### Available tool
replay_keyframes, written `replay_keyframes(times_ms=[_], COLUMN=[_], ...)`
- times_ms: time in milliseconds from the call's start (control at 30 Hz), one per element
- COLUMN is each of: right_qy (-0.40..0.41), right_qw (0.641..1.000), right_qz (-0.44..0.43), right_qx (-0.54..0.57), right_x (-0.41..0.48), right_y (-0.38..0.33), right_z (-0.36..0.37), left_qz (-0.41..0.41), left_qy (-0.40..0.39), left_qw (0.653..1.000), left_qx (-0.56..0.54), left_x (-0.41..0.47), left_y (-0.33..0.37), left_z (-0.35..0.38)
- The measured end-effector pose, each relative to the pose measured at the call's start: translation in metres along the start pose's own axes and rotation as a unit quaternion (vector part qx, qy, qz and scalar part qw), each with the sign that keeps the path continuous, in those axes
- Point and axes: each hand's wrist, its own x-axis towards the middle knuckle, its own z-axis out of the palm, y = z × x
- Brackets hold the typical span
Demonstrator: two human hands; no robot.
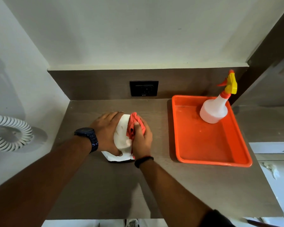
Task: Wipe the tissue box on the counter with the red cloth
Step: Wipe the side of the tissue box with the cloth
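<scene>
Dark wristwatch (87, 136), thin black wristband (143, 160)

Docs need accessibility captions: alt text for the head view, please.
A person's right hand presses a red cloth against a white object on a brown counter, while the left hand rests on that object. To the right, a spray bottle stands in an orange tray.

Left hand (105, 132) and cloth (134, 122) hide much of white item (121, 137)
</scene>
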Motion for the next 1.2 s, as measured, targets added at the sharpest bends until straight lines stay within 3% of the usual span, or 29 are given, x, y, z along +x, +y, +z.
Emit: replay_keyframes(times_ms=[100,233,367,500,733,967,1100,1200], right_qy=[-0.029,-0.009,-0.003,-0.029,0.014,-0.015,-0.001,0.013], right_qw=[0.999,0.998,1.0,0.998,0.99,0.999,0.988,0.983], right_qz=[0.032,0.068,0.003,-0.044,0.136,0.02,0.149,0.178], right_qx=[-0.005,0.01,0.01,-0.022,0.035,-0.024,0.037,0.047], right_x=[0.018,-0.006,-0.033,-0.001,-0.012,0.001,0.02,-0.006], right_y=[0.001,0.019,0.017,-0.007,0.018,-0.014,-0.01,0.006], right_z=[-0.003,-0.011,-0.013,-0.001,-0.012,0.0,-0.003,-0.011], left_qz=[-0.002,-0.008,0.005,0.014,-0.009,0.013,0.004,0.0], left_qy=[-0.008,-0.013,-0.014,-0.011,-0.023,-0.015,-0.01,-0.016], left_qw=[1.0,1.0,0.999,1.0,0.999,1.0,1.0,1.0], left_qx=[0.011,0.025,0.028,0.014,0.033,0.017,0.015,0.014], left_x=[0.0,0.001,0.002,0.002,0.003,0.002,0.0,0.0], left_y=[0.0,0.0,-0.001,-0.003,-0.003,-0.005,0.0,0.001], left_z=[0.002,0.003,0.002,0.002,0.004,0.002,0.0,-0.001])
